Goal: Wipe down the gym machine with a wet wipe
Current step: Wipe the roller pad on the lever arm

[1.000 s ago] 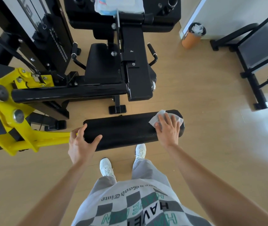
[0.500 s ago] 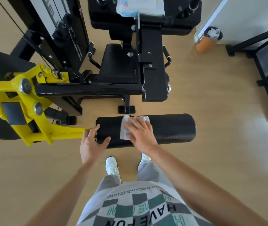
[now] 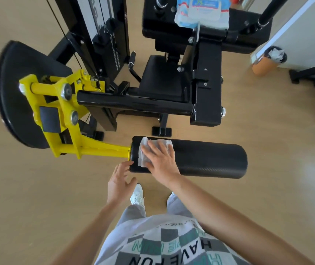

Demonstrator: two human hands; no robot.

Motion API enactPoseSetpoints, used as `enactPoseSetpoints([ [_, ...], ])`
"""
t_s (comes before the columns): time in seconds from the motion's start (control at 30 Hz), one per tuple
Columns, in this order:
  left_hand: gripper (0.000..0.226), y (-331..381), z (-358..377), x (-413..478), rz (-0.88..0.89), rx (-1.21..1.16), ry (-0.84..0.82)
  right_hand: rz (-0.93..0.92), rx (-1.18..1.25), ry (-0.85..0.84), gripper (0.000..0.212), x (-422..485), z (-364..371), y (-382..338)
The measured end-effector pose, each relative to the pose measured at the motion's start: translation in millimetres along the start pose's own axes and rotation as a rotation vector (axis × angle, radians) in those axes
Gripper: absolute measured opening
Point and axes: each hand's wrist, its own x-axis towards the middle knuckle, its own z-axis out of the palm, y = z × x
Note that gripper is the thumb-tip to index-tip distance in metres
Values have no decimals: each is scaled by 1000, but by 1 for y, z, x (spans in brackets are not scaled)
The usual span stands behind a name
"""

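A black padded roller (image 3: 208, 160) of the gym machine lies across the middle of the view, fixed to a yellow arm (image 3: 99, 150) on its left. My right hand (image 3: 160, 161) lies flat on a white wet wipe (image 3: 145, 152), pressing it onto the roller's left end. My left hand (image 3: 120, 180) hovers just below that end with fingers spread, its fingertips near or touching the roller's end cap. The machine's black seat (image 3: 162, 77) and frame stand behind the roller.
A pack of wet wipes (image 3: 202, 10) rests on the machine's top pad. An orange bin (image 3: 267, 60) holding used wipes stands by the white wall at right. Another black machine's frame (image 3: 313, 73) is at far right. Wooden floor lies all around; my feet are below the roller.
My right hand has slid the wipe along the roller from its right end to its left end. My left hand has let go of the roller's left end and opened.
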Motion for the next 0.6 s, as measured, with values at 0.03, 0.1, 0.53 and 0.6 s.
enactPoseSetpoints([
  [0.03,54,-3,-1,-1,-2,-5,-19,-37,4,-12,60,4,2,-9],
  [0.1,52,-6,-3,-2,-10,-16,-40,-84,1,-33,61,8,5,-17],
  [0.53,44,-10,-12,2,-66,-19,-93,307,11,158,52,-19,-2,51],
  [0.6,43,-11,-13,3,-73,-15,-98,308,-1,157,43,-9,-2,34],
])
